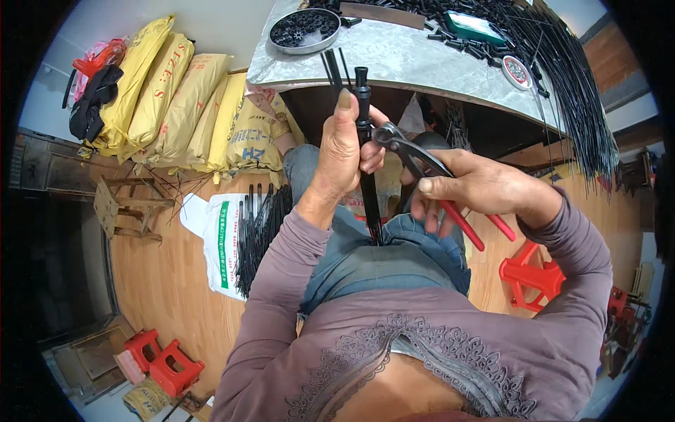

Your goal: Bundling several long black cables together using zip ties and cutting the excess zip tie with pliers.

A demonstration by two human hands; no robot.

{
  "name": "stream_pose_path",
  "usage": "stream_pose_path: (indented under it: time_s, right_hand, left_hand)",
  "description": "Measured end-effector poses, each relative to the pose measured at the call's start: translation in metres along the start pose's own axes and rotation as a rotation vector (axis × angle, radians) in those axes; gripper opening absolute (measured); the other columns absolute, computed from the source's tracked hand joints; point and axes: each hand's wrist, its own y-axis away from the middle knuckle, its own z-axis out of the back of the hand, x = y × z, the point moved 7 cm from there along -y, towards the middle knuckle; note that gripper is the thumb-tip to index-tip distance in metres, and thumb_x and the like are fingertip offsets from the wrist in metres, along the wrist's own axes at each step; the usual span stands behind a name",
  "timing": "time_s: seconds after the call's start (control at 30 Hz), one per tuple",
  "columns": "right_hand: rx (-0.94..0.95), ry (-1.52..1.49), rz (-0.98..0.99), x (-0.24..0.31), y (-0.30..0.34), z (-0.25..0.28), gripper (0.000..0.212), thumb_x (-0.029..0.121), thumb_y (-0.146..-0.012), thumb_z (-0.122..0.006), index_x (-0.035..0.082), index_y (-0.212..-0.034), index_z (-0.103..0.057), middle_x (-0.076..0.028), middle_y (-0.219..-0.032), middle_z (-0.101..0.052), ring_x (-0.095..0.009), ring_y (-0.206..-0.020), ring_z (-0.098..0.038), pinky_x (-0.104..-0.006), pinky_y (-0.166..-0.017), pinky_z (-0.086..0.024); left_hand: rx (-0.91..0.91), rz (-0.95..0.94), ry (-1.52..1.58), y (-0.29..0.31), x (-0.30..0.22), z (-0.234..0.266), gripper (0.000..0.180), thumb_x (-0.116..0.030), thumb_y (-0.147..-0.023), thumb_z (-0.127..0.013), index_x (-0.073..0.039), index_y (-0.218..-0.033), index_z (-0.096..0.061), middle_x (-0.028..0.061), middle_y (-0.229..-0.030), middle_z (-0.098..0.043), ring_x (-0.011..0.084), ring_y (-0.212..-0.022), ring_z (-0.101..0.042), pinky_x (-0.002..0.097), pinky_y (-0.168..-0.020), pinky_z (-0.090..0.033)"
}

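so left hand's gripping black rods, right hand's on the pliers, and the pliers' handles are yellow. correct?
Not quite: the handles are red, not yellow, as the head view shows. The rest stands: the left hand grips black rods and the right hand is on the pliers.

Room with a pale wall (218, 28) and wood-look floor (158, 281)
A grey marble-patterned counter (316, 67) stands ahead; a small wooden stool (105, 209) sits left, two red plastic stools (172, 383) lower left, another red stool (543, 276) right.
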Motion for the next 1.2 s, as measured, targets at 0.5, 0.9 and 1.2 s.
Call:
stream_pose_path:
  time_s: [0.5,0.9,1.2]
  right_hand:
    - [-0.056,0.156,-0.173,0.006,0.009,0.011,0.02,0.025,-0.098,-0.049,0.006,-0.103,-0.05,0.003,-0.069,-0.049,-0.004,-0.052,-0.045,-0.021,-0.044,-0.041]
    - [-0.783,1.159,0.309,0.017,-0.057,0.124,0.041,0.038,-0.089,-0.059,-0.001,-0.096,-0.05,-0.024,-0.079,-0.061,-0.041,-0.077,-0.061,-0.0474,-0.063,-0.046]
    - [-1.197,1.264,0.354,0.004,-0.069,0.217,0.048,0.049,-0.084,-0.06,0.002,-0.094,-0.055,-0.019,-0.086,-0.064,-0.036,-0.079,-0.065,-0.0452,-0.067,-0.05]
  left_hand:
    - [0.002,-0.043,-0.069,0.003,-0.001,-0.016,0.067,-0.066,-0.091,-0.039,-0.002,-0.083,-0.056,-0.0042,-0.047,-0.038,0.0043,-0.038,-0.035,0.0202,-0.037,-0.028]
    - [-0.534,-0.376,-0.336,-0.027,-0.02,0.035,0.033,-0.035,-0.092,-0.061,-0.004,-0.096,-0.054,-0.0033,-0.059,-0.044,0.0045,-0.043,-0.04,0.0193,-0.037,-0.032]
    - [0.106,-0.431,-0.225,-0.019,-0.15,-0.04,0.027,-0.034,-0.093,-0.059,-0.011,-0.08,-0.05,-0.0011,-0.06,-0.041,0.0066,-0.04,-0.039,0.0203,-0.035,-0.034]
